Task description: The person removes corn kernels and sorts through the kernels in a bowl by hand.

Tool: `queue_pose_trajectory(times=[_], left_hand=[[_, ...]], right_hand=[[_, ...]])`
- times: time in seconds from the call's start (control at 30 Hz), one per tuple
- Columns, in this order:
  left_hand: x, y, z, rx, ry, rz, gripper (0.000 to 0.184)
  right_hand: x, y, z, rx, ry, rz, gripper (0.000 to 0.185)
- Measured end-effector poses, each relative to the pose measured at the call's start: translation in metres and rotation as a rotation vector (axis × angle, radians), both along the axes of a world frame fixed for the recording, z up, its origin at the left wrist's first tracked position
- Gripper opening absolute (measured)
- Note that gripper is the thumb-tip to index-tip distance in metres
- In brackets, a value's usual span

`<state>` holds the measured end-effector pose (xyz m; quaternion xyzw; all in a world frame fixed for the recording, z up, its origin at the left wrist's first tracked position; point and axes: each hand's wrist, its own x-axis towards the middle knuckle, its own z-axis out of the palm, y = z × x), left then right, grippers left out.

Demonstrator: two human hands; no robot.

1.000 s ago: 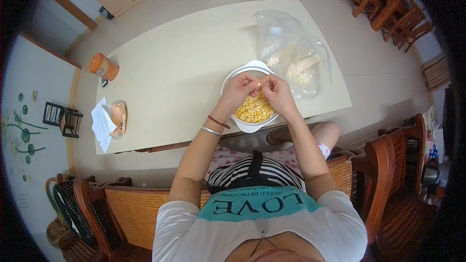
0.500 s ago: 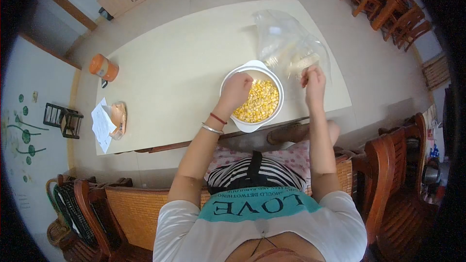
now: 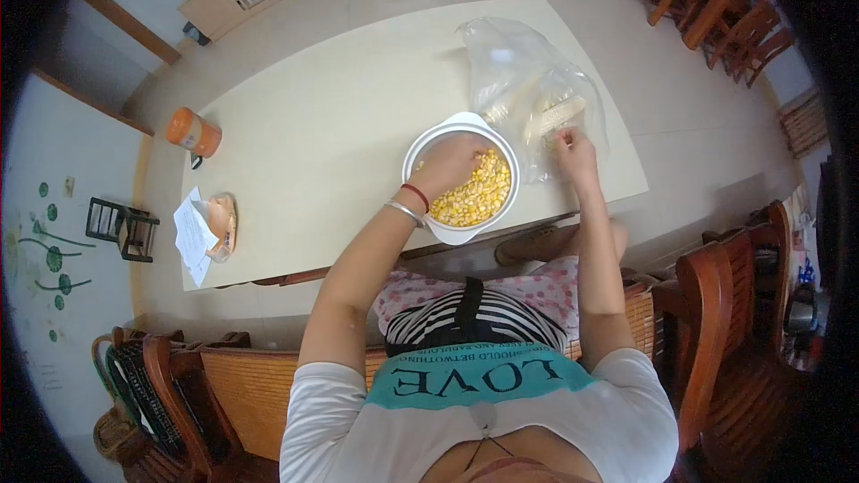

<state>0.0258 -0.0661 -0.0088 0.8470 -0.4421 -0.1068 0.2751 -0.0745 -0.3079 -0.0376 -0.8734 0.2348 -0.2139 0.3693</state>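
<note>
A white bowl (image 3: 412,147) with two side tabs stands on the table, holding loose yellow corn kernels (image 3: 477,199). My left hand (image 3: 450,165) reaches into it, fingers curled together and their tips against the kernels at the far right side; what they pinch is hidden. My right hand (image 3: 577,159) is at the near edge of a clear plastic bag (image 3: 506,58), its fingers closed together. Whether anything small is between them does not show. Pale stripped corn cobs (image 3: 562,114) lie in the bag, just beyond the right fingertips.
An orange-lidded container (image 3: 193,132) stands near the table's left end. Closer in are white papers (image 3: 193,237) and a packet (image 3: 222,225). The pale table (image 3: 331,125) has its near edge by my knees. Wooden chairs (image 3: 716,331) flank my seat.
My left hand has gone lower and a little to the right, from above the bowl's rim into the kernels. My right hand has shifted slightly, still closed by the bag.
</note>
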Motion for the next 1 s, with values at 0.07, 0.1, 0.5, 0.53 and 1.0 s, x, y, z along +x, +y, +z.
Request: queue_pose_trajectory(times=[0.07, 0.1, 0.5, 0.53, 1.0], left_hand=[[0.001, 0.0, 0.001, -0.003, 0.061, 0.017, 0.021], [0.002, 0.001, 0.001, -0.01, 0.068, 0.016, 0.02], [-0.001, 0.002, 0.0, -0.044, 0.064, 0.052, 0.014], [-0.001, 0.002, -0.001, -0.033, 0.08, 0.066, 0.014], [-0.001, 0.005, -0.007, -0.087, -0.051, 0.055, 0.01]], right_hand=[[-0.001, 0.004, 0.003, 0.016, 0.017, 0.002, 0.023], [-0.002, 0.004, 0.004, 0.024, 0.026, 0.003, 0.023], [-0.002, -0.004, 0.0, 0.087, -0.035, -0.126, 0.02], [-0.002, -0.003, 0.002, 0.111, -0.084, -0.119, 0.02], [0.008, 0.117, 0.054, 0.633, -0.323, 0.259, 0.011]])
